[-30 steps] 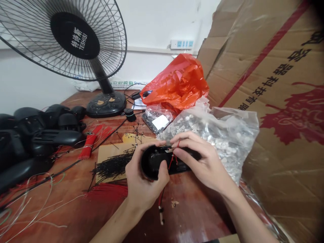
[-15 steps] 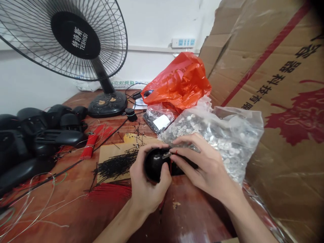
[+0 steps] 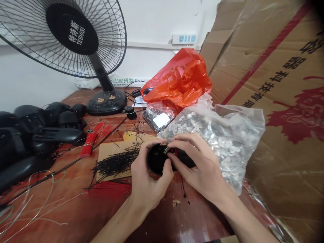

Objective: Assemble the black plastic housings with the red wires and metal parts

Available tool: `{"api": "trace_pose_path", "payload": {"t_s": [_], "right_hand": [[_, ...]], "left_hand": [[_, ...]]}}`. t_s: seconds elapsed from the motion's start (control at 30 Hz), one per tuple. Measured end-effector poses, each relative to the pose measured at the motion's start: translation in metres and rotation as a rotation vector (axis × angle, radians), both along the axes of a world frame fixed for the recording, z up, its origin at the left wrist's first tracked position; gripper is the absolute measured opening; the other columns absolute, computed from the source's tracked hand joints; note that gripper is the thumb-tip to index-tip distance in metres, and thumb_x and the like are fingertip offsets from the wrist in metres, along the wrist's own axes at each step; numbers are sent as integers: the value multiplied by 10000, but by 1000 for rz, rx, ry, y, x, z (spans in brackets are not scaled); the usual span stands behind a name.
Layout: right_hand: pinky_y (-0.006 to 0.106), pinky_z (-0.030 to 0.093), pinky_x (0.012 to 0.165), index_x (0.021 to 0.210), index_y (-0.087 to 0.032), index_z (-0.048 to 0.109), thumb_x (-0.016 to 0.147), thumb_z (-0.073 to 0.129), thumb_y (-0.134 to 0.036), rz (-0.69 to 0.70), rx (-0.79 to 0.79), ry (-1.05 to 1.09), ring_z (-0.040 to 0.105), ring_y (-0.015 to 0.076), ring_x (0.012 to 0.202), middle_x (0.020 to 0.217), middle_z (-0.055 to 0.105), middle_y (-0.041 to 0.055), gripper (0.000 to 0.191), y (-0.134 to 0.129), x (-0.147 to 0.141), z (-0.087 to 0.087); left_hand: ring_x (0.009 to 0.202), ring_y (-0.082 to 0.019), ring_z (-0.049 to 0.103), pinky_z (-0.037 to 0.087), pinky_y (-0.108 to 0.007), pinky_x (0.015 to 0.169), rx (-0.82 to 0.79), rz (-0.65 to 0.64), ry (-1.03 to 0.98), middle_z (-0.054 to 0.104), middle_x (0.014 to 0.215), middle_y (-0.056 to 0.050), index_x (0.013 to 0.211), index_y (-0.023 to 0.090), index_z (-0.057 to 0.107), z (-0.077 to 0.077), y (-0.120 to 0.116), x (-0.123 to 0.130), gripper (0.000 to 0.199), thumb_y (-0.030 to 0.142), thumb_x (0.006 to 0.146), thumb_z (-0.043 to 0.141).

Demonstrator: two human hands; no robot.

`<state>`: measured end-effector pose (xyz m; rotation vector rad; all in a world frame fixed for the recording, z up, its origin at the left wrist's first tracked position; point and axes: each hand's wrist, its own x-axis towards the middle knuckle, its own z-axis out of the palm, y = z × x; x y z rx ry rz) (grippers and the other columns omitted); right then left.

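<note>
My left hand point(image 3: 148, 184) is wrapped round the rounded, hollow end of a black plastic housing point(image 3: 156, 161), its thumb along the near rim. At the housing's inner right edge, the fingertips of my right hand point(image 3: 204, 167) pinch a small flat metal piece point(image 3: 166, 150). A red wire runs beside those fingertips. Thin red and black wires point(image 3: 182, 187) hang below the housing, with small dark tips over the table. The housing's longer part passes behind my right fingers and is partly hidden.
Black wires point(image 3: 117, 163) lie on cardboard, with red wires point(image 3: 111, 189) in front. More black housings point(image 3: 58, 135) are piled at left. A clear bag of metal pieces point(image 3: 230, 145) is at right, beside a large carton point(image 3: 286, 162). A fan point(image 3: 106, 101) and a red plastic bag point(image 3: 179, 81) stand behind.
The housing has tilted, showing more of its hollow inside and its longer part. The metal piece has turned and shifted slightly up and left. Wires now hang into view below.
</note>
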<state>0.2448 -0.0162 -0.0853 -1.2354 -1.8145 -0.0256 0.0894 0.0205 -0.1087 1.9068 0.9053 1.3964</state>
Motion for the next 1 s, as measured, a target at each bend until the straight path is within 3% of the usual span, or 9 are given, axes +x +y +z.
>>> {"api": "trace_pose_path", "payload": {"t_s": [0.3, 0.47, 0.7, 1.0], "right_hand": [[423, 450, 874, 1101, -237, 663, 932, 610, -159, -28, -17, -78, 573, 225, 1003, 1129, 646, 64, 194, 1, 1, -3], [407, 430, 856, 1177, -226, 634, 929, 617, -151, -36, -23, -88, 573, 210, 988, 1127, 655, 60, 260, 2, 1, -3], [407, 416, 833, 1097, -207, 646, 928, 633, -206, -53, 6, -101, 574, 206, 929, 1045, 669, 58, 169, 3, 3, -3], [389, 417, 769, 998, -202, 708, 903, 664, -152, -88, 48, -85, 580, 190, 872, 981, 675, 58, 116, -1, 2, -1]], "left_hand": [[1087, -210, 626, 481, -314, 976, -3, -35, -5, 652, 1174, -58, 1169, 193, 560, 1, 1, 1, 409, 145, 775, 654], [1042, -182, 632, 489, -281, 943, 20, -21, 15, 656, 1147, -41, 1164, 195, 558, 1, 0, 0, 411, 134, 770, 656], [1099, -222, 630, 492, -340, 977, 2, -14, 7, 660, 1187, -66, 1166, 201, 562, 1, 1, 1, 396, 148, 783, 650], [1119, -186, 626, 483, -282, 997, 6, 5, 11, 658, 1200, -47, 1201, 208, 539, -1, -1, 1, 458, 121, 768, 662]]}}
